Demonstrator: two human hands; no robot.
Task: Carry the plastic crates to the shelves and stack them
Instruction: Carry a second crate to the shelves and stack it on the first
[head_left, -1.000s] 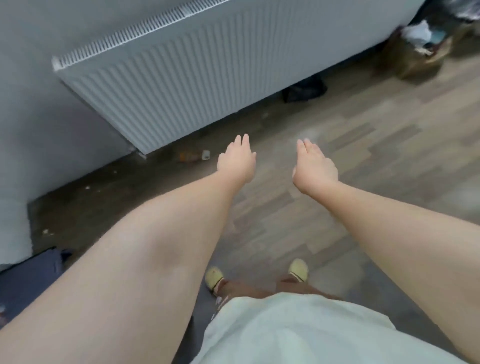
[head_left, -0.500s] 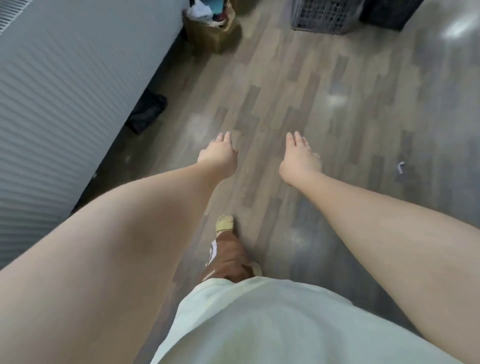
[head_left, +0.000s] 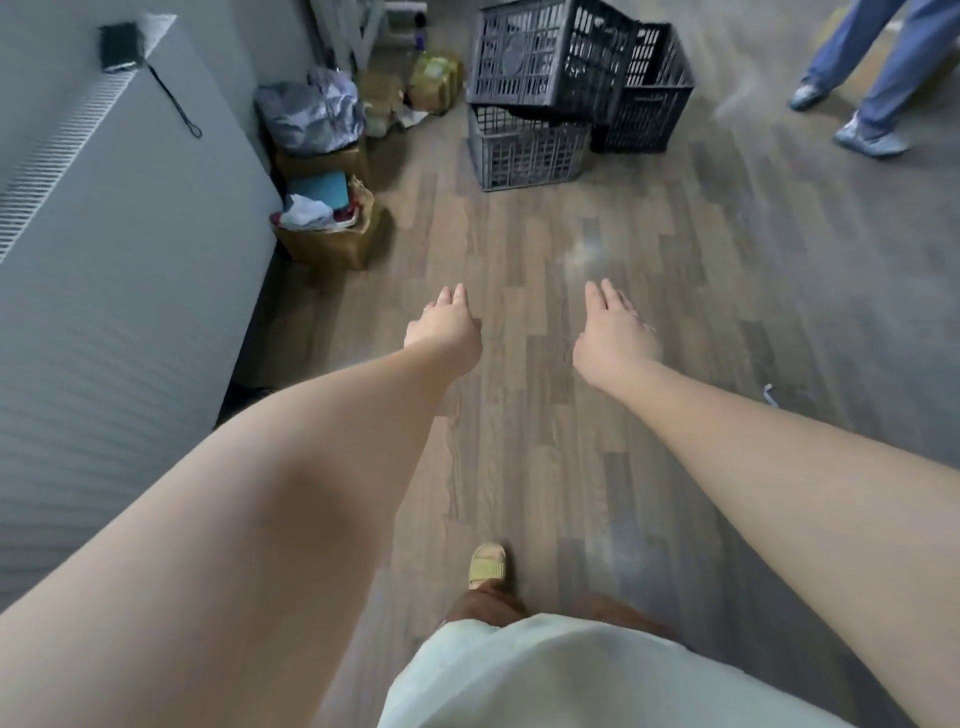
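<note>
Head view: crates, cardboard boxes alongside

Wood-plank floor, white radiator, grey wall

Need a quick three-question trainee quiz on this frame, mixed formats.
1. True or false: the left hand and right hand hold nothing.
2. How many crates sit on the floor ahead? A one, B three, C six.
3. On which side of the person is the radiator?
Key: 1 true; 2 B; 3 left.
</note>
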